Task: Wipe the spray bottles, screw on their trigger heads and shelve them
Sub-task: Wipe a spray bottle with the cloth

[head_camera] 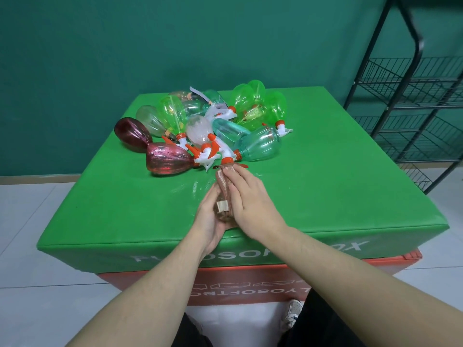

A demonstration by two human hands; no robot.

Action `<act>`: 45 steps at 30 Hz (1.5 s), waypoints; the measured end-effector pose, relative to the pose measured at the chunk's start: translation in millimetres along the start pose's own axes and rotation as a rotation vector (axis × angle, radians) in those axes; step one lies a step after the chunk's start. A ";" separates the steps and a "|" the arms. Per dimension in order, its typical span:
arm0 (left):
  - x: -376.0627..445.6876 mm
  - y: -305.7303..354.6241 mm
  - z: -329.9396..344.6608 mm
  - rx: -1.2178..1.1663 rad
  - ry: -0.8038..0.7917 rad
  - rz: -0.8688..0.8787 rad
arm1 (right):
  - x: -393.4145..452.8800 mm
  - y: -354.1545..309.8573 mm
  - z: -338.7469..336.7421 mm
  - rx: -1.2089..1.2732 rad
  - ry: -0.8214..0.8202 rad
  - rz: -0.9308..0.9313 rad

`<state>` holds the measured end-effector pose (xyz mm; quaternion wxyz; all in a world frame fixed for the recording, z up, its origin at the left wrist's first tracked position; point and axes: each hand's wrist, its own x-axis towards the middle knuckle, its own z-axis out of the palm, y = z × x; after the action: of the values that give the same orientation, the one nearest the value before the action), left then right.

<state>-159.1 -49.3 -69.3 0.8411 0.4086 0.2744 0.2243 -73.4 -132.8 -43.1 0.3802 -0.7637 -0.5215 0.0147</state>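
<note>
While the left hand (209, 221) cradles the bottle (223, 209) (brownish) from below, right hand (246, 199) lies flat atop.

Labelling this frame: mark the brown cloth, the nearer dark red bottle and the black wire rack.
brown cloth (223, 180), head view, upper folded part.
nearer dark red bottle (167, 159), head view, belly.
black wire rack (416, 78), head view, top shelf's mesh.

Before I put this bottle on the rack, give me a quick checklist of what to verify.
1. Bottle held: ok, left hand grips it.
2. Cloth on bottle: ok, right hand presses it there.
3. Wiped all round: cannot tell.
4. Trigger head screwed tight: cannot tell, an orange collar shows at its far end.
5. Rack free: ok, visible tiers are bare.
6. Pile finished: not ok, many bottles still lie there.
</note>
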 end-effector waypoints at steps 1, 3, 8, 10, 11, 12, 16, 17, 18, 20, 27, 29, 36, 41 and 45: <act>0.6 -0.5 -0.1 -0.009 0.000 -0.003 | -4.8 0.0 0.6 -0.008 0.006 -0.021; 2.2 -0.8 -0.5 -0.032 0.004 -0.018 | -15.1 -0.4 3.0 -0.017 0.001 -0.052; 5.5 -2.7 -1.8 0.004 0.025 -0.009 | -39.1 0.9 12.9 -0.012 -0.032 -0.037; 6.6 -4.1 -3.1 0.025 0.030 -0.010 | -43.7 1.6 12.4 0.025 -0.015 -0.026; 8.1 -4.0 -4.3 0.030 0.049 0.008 | -44.7 1.7 11.6 0.035 -0.009 -0.022; 10.5 -4.7 -5.2 0.027 0.073 0.028 | -45.3 1.4 10.3 0.040 -0.007 -0.019; 19.4 -15.0 -7.6 0.003 0.094 0.038 | -43.1 1.5 5.3 0.035 -0.007 -0.018; 18.2 -14.3 -6.2 -0.001 0.092 0.046 | -41.3 1.7 4.4 0.024 -0.002 -0.028; 17.1 -12.3 -6.1 -0.004 0.089 0.049 | -38.9 1.7 3.8 0.010 0.005 -0.040; 14.6 -9.0 -5.0 0.002 0.080 0.059 | -31.7 0.0 2.7 -0.010 0.019 -0.049; 0.5 0.5 3.5 0.094 -0.008 0.034 | 12.5 -9.4 -2.6 0.025 -0.022 0.060; -0.1 0.3 2.8 0.107 -0.013 0.035 | 24.2 -10.8 -2.8 0.033 -0.051 0.130; 1.2 -2.7 0.0 0.144 0.012 0.027 | 38.3 -15.1 -1.2 0.041 -0.075 0.197; 0.2 -2.5 2.3 0.122 0.008 0.047 | 27.8 -11.8 -1.8 0.037 -0.092 0.156; 2.9 -4.5 4.8 0.112 0.032 0.034 | 12.4 -9.3 -2.2 0.025 -0.080 0.107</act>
<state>-153.1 -52.8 -71.3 0.8085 0.4559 0.2933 0.2293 -74.1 -122.5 -31.4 0.3671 -0.7846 -0.4945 0.0719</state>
